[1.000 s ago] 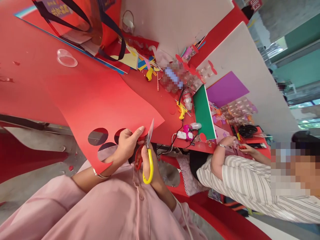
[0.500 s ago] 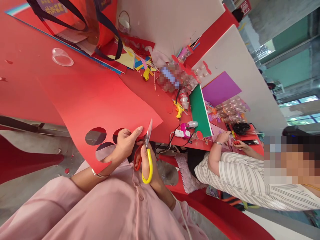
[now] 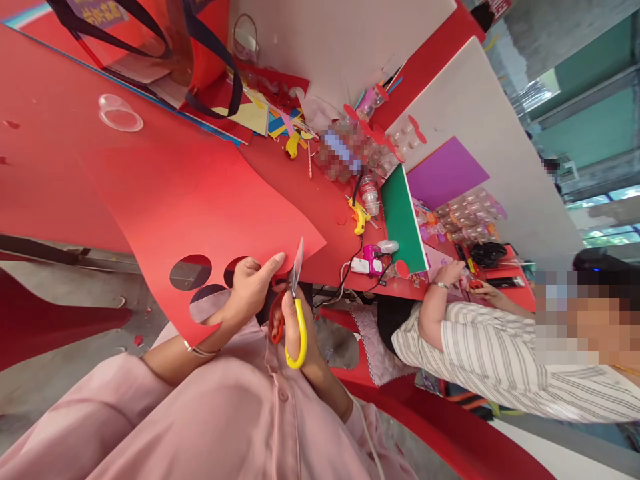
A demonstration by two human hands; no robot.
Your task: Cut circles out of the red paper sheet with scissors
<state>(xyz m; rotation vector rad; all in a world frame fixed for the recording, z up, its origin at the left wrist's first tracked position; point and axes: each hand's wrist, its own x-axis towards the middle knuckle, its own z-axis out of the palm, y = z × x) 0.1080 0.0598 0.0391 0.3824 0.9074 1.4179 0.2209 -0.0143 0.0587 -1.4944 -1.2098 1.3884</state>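
Observation:
A large sheet of red paper [image 3: 200,200] lies partly on the red table and overhangs its near edge, with several round holes cut near its lower side. My left hand [image 3: 253,283] is closed on the sheet close to its right corner, thumb on top. In my right hand [image 3: 300,330] are scissors [image 3: 296,293] with yellow and red handles, the thumb through the yellow loop. Their blades point up at the paper's edge, just right of my left thumb. The fingers of my right hand are partly hidden behind the handles.
A yellow glue gun [image 3: 359,215], a pink plug adapter [image 3: 373,260] with cables and clear plastic cups [image 3: 369,193] are on the table. A green board [image 3: 404,220] stands upright to the right. Beyond it a person in a striped shirt [image 3: 480,340] works. A bag [image 3: 200,53] stands at upper left.
The view has shifted slightly, so the table and the other person appear a little displaced. My hands, the scissors and the paper hold nearly the same pose.

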